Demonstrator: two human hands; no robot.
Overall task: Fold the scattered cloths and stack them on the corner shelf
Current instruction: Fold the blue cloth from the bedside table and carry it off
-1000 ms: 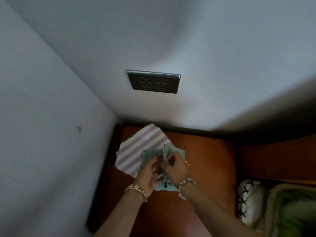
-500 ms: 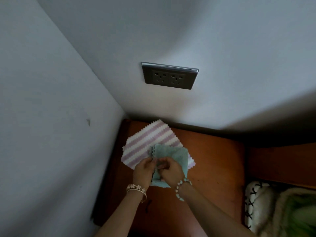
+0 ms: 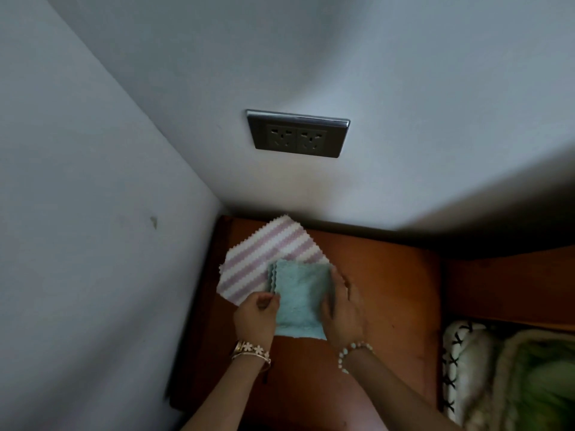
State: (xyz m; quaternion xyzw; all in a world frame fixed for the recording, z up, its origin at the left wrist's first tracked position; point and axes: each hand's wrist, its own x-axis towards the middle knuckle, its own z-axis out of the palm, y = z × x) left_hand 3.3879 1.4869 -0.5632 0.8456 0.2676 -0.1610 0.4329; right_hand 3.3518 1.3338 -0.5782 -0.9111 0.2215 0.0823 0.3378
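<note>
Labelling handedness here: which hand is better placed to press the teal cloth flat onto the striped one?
Probably right. The right hand already lies open along the teal cloth, fingers straight. The left hand pinches its scalloped edge over the striped cloth.

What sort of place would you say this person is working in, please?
Probably a bedroom corner: a wooden shelf set where two pale walls meet, a double wall socket above it, and what looks like bedding at lower right.

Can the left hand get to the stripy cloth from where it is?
Probably yes. The left hand pinches the teal cloth right beside the striped cloth, whose left part lies uncovered with nothing between.
</note>
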